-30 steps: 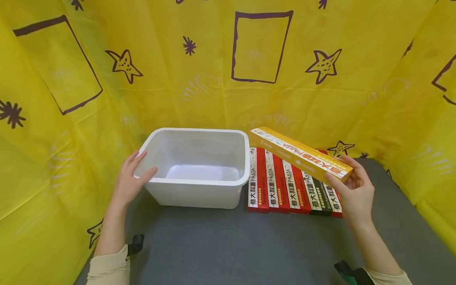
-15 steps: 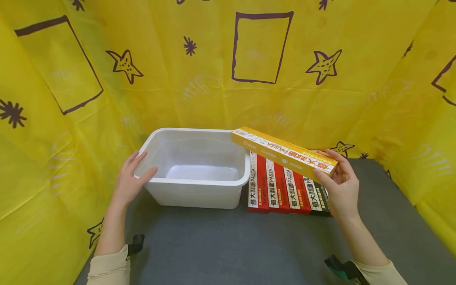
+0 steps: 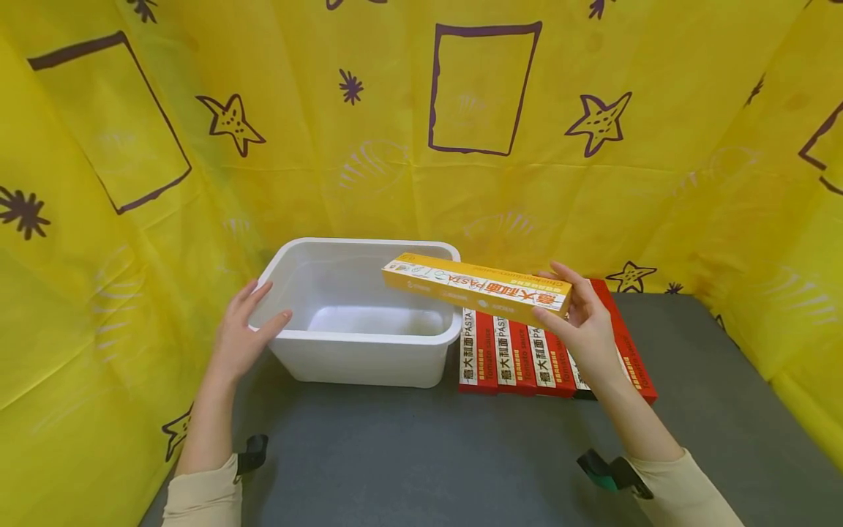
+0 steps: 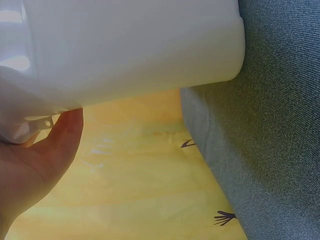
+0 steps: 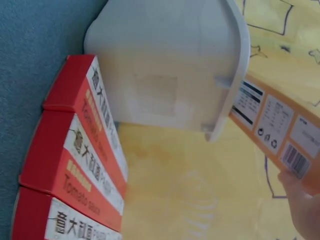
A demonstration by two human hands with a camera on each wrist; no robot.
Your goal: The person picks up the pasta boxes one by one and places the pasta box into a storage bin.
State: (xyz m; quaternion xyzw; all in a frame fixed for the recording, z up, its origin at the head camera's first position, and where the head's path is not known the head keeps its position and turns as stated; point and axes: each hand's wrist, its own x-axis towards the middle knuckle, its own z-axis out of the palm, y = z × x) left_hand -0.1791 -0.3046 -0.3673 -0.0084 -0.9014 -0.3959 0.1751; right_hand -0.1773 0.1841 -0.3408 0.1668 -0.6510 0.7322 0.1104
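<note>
Across a dark grey, cloth-covered bench [image 3: 421, 454], one deep white plastic bin [image 3: 362, 362] with rounded corners stands upright. The person's left hand [image 3: 240, 331] holds its near left corner, thumb over the rim and a finger against the outer wall. The person's right hand [image 3: 586, 329] pinches a long yellow cardboard box [image 3: 474, 288], lettered PASTA, by its right end. That box is in the air at a slant: left end above the bin's opening, middle across the right rim. From where I stand, contact between box and rim cannot be told.

Beside the bin lie three long red-and-white cardboard boxes [image 3: 489, 359], side by side, lettered Tomato sauce. Next comes a black-ended cardboard box [image 3: 584, 395], mostly covered by the right hand and wrist, then a further long red box [image 3: 632, 351]. A yellow fabric curtain [image 3: 329, 110], printed with dark stars and frames, hangs behind. Beige cloth sleeves [image 3: 204, 490] noted on both arms.
</note>
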